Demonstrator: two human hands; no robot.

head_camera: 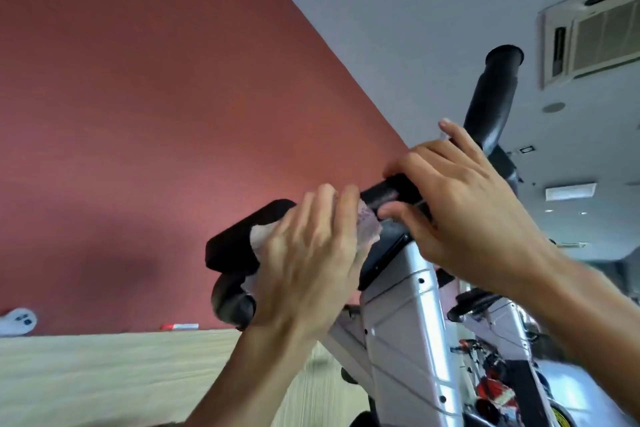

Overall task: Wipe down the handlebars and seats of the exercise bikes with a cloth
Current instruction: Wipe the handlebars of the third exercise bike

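While the left hand (308,253) presses a pale cloth (367,229) around the black handlebar (391,192), its fingers curl over the bar. The right hand (460,204) grips the same bar just beside it, fingers wrapped around. Below them stands the silver bike post (408,322).

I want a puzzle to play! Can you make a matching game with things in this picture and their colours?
Things:
1. handlebar
2. cloth
3. bike post
4. wall

Colours:
A. silver
B. dark red
C. black
D. pale pinkish white

Pairs: 1-C, 2-D, 3-A, 4-B
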